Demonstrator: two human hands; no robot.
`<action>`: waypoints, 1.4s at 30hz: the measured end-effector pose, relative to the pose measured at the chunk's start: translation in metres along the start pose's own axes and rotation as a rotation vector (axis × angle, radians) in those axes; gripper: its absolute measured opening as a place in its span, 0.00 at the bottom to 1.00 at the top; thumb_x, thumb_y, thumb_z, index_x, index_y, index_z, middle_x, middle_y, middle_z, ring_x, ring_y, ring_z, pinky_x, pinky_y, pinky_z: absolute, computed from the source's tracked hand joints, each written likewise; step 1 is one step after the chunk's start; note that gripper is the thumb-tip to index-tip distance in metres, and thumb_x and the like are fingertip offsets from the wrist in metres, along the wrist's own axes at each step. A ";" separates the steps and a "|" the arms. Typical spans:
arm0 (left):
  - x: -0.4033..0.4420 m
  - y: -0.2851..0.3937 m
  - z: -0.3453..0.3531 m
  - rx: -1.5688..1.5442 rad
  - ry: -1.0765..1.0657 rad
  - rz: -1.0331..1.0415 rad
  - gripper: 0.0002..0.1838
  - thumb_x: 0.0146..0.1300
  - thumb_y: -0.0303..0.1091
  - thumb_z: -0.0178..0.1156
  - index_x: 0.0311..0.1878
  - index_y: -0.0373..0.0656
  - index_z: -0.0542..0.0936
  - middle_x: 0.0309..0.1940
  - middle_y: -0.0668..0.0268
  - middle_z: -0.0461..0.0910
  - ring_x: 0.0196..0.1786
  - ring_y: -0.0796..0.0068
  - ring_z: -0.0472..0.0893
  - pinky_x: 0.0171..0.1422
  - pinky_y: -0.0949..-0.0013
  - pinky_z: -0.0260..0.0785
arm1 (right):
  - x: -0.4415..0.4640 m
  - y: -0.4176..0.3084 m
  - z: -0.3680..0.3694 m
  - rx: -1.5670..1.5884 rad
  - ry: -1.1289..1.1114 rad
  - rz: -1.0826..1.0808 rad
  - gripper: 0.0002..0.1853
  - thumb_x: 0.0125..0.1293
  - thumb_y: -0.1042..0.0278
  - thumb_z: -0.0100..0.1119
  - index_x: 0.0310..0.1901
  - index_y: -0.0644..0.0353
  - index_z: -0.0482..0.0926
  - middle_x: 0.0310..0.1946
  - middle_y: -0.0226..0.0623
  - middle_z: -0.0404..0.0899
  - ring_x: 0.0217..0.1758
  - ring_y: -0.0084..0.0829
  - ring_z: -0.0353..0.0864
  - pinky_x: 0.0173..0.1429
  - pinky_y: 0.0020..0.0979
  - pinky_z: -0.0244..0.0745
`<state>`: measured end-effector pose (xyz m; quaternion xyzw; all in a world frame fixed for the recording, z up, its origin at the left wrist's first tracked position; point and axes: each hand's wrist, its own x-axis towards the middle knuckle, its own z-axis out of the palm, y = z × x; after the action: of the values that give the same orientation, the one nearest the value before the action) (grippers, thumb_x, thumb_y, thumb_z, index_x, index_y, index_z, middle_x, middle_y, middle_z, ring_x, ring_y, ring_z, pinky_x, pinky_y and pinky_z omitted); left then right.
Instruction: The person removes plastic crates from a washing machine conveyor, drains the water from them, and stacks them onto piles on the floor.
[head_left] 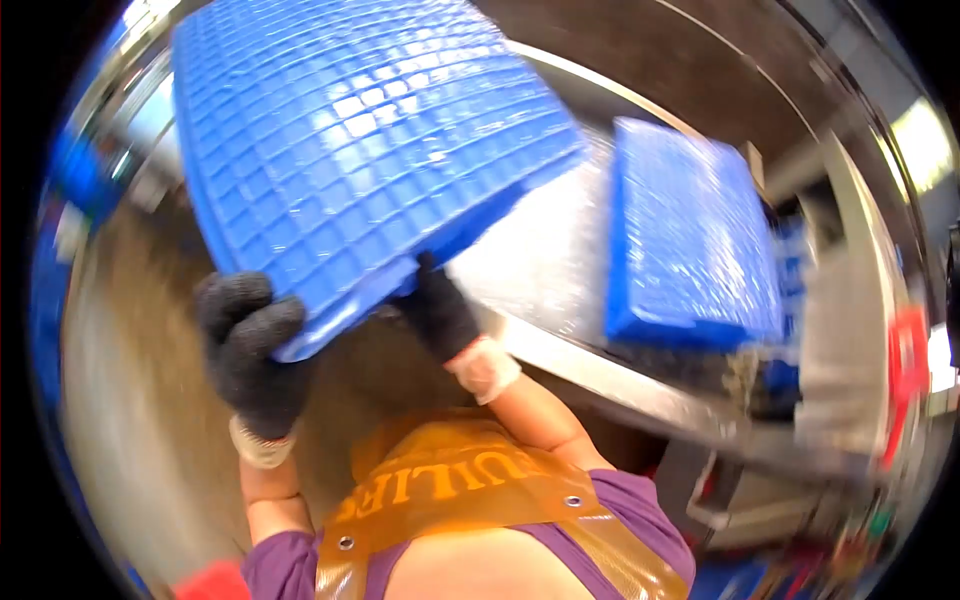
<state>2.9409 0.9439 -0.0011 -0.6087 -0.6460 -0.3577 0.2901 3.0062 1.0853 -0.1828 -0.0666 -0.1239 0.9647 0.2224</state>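
Note:
A large blue plastic tray (pixel 360 130) with a raised grid on its surface is held up tilted in front of me. Its near corner is gripped by my left hand (pixel 255 345), in a dark knitted glove, with the fingers curled at the edge. My right hand (pixel 438 308), gloved the same way, holds the near right side from below, and its fingers are partly hidden by the tray. Right of the tray, a blue block wrapped in clear film (pixel 690 240) lies on a metal-edged bench (pixel 600 375).
Clear plastic film (pixel 545 245) covers the bench between the tray and the wrapped block. A pale upright panel (pixel 850 310) and a red object (pixel 907 365) stand at the right. Concrete floor (pixel 140 400) shows on the left, blurred.

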 end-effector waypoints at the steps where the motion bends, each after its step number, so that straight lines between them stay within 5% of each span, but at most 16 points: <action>1: -0.025 0.001 -0.012 0.027 0.049 -0.093 0.25 0.26 0.25 0.75 0.33 0.45 0.74 0.37 0.62 0.71 0.42 0.61 0.71 0.49 0.61 0.65 | -0.001 0.007 0.008 0.069 0.023 0.050 0.34 0.61 0.49 0.53 0.64 0.55 0.54 0.60 0.41 0.62 0.60 0.39 0.64 0.62 0.44 0.64; 5: -0.138 0.023 -0.040 -0.014 0.273 -0.533 0.24 0.34 0.26 0.73 0.38 0.43 0.74 0.42 0.62 0.68 0.46 0.63 0.69 0.51 0.64 0.63 | 0.016 0.046 0.021 -0.320 -0.125 0.053 0.36 0.54 0.51 0.63 0.61 0.51 0.59 0.54 0.34 0.69 0.58 0.36 0.66 0.62 0.42 0.62; 6: -0.161 0.023 -0.049 0.049 0.306 -0.583 0.24 0.34 0.26 0.73 0.38 0.43 0.74 0.42 0.62 0.68 0.46 0.63 0.69 0.51 0.64 0.63 | 0.027 0.061 0.020 -0.445 -0.098 0.077 0.29 0.57 0.56 0.61 0.56 0.57 0.62 0.47 0.35 0.71 0.49 0.33 0.71 0.51 0.36 0.70; 12: -0.330 0.051 -0.121 0.044 0.204 -1.134 0.22 0.42 0.26 0.68 0.43 0.40 0.73 0.44 0.62 0.69 0.44 0.65 0.71 0.47 0.66 0.66 | 0.058 0.218 0.074 -1.250 -0.247 0.194 0.27 0.46 0.66 0.68 0.47 0.66 0.70 0.37 0.41 0.78 0.37 0.34 0.78 0.41 0.32 0.75; 14: -0.394 0.062 -0.160 -0.032 0.271 -1.566 0.19 0.46 0.29 0.65 0.44 0.39 0.73 0.43 0.60 0.71 0.45 0.66 0.72 0.48 0.67 0.67 | 0.071 0.309 0.073 -1.521 -0.451 0.131 0.27 0.41 0.65 0.71 0.43 0.67 0.72 0.34 0.44 0.78 0.36 0.36 0.79 0.43 0.34 0.74; 18: -0.495 0.108 -0.218 0.161 0.295 -1.847 0.18 0.47 0.28 0.64 0.43 0.40 0.74 0.40 0.62 0.72 0.43 0.68 0.73 0.47 0.68 0.67 | 0.071 0.447 0.042 -2.214 -0.907 0.063 0.30 0.39 0.55 0.69 0.44 0.62 0.73 0.40 0.47 0.78 0.42 0.44 0.78 0.47 0.39 0.72; 23: -0.598 0.164 -0.237 0.379 0.463 -2.038 0.20 0.46 0.27 0.65 0.45 0.39 0.75 0.38 0.64 0.75 0.39 0.72 0.75 0.46 0.70 0.69 | 0.010 0.544 -0.080 -2.231 -1.329 -0.044 0.34 0.38 0.55 0.70 0.52 0.52 0.71 0.47 0.42 0.75 0.49 0.45 0.74 0.52 0.43 0.69; 25: -0.610 0.159 -0.228 0.271 0.492 -2.094 0.19 0.46 0.28 0.65 0.44 0.39 0.75 0.37 0.64 0.76 0.39 0.73 0.75 0.46 0.70 0.69 | -0.025 0.547 -0.133 -2.212 -1.351 0.158 0.35 0.41 0.58 0.68 0.54 0.57 0.66 0.45 0.48 0.74 0.48 0.49 0.73 0.50 0.45 0.68; 27: -0.592 0.122 -0.221 0.167 0.439 -2.014 0.19 0.47 0.28 0.65 0.44 0.38 0.75 0.36 0.64 0.76 0.39 0.73 0.75 0.46 0.70 0.69 | -0.072 0.535 -0.155 -2.221 -1.140 0.426 0.34 0.52 0.57 0.58 0.60 0.55 0.59 0.54 0.51 0.67 0.52 0.50 0.71 0.53 0.45 0.67; 28: -0.580 0.104 -0.213 0.058 0.390 -1.968 0.18 0.47 0.29 0.65 0.44 0.38 0.75 0.36 0.64 0.76 0.38 0.74 0.75 0.46 0.70 0.69 | -0.090 0.540 -0.222 -2.117 -1.203 0.186 0.32 0.55 0.57 0.56 0.60 0.59 0.60 0.56 0.51 0.67 0.51 0.51 0.72 0.55 0.43 0.67; 30: -0.544 0.052 -0.196 -0.045 0.206 -1.838 0.18 0.48 0.29 0.64 0.44 0.38 0.75 0.36 0.63 0.76 0.39 0.73 0.75 0.47 0.70 0.68 | -0.113 0.477 -0.178 -1.930 -1.011 0.606 0.23 0.56 0.59 0.54 0.52 0.61 0.68 0.48 0.48 0.73 0.46 0.46 0.75 0.51 0.41 0.69; 31: -0.521 0.029 -0.184 -0.100 0.100 -1.747 0.18 0.49 0.30 0.64 0.45 0.37 0.75 0.37 0.62 0.76 0.40 0.72 0.75 0.47 0.69 0.68 | -0.116 0.444 -0.168 -1.966 -0.835 0.559 0.23 0.56 0.59 0.54 0.52 0.61 0.68 0.48 0.48 0.73 0.46 0.46 0.75 0.51 0.41 0.69; 33: -0.515 -0.009 -0.145 -0.212 -0.064 -1.491 0.19 0.51 0.30 0.63 0.46 0.36 0.74 0.41 0.60 0.76 0.43 0.68 0.75 0.50 0.68 0.67 | -0.125 0.374 -0.150 -1.804 -1.054 0.496 0.15 0.53 0.62 0.56 0.43 0.55 0.74 0.40 0.44 0.76 0.41 0.41 0.75 0.47 0.38 0.70; 34: -0.486 -0.025 -0.131 -0.275 -0.141 -1.350 0.19 0.51 0.30 0.63 0.47 0.36 0.74 0.42 0.60 0.76 0.45 0.67 0.75 0.51 0.68 0.67 | -0.125 0.325 -0.124 -1.856 -0.942 0.483 0.13 0.52 0.65 0.54 0.41 0.55 0.74 0.35 0.45 0.77 0.38 0.43 0.75 0.44 0.38 0.71; 36: -0.402 -0.048 -0.091 -0.389 -0.211 -1.108 0.21 0.50 0.29 0.64 0.48 0.35 0.73 0.43 0.59 0.75 0.47 0.65 0.75 0.53 0.67 0.67 | -0.142 0.232 -0.065 -1.838 -0.437 0.258 0.11 0.54 0.67 0.55 0.41 0.55 0.74 0.33 0.43 0.77 0.35 0.39 0.76 0.42 0.37 0.71; 42: -0.127 0.004 0.106 -0.623 -0.427 -0.343 0.33 0.45 0.29 0.65 0.58 0.39 0.66 0.52 0.55 0.70 0.54 0.63 0.72 0.55 0.66 0.68 | -0.209 -0.042 -0.030 -1.544 0.472 -0.631 0.14 0.59 0.66 0.57 0.45 0.61 0.72 0.32 0.40 0.76 0.35 0.32 0.75 0.43 0.30 0.72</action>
<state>2.9628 0.9567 -0.1650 -0.6113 -0.6448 -0.4449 -0.1124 3.2161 1.0350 -0.1849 -0.3599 -0.7075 0.4650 0.3920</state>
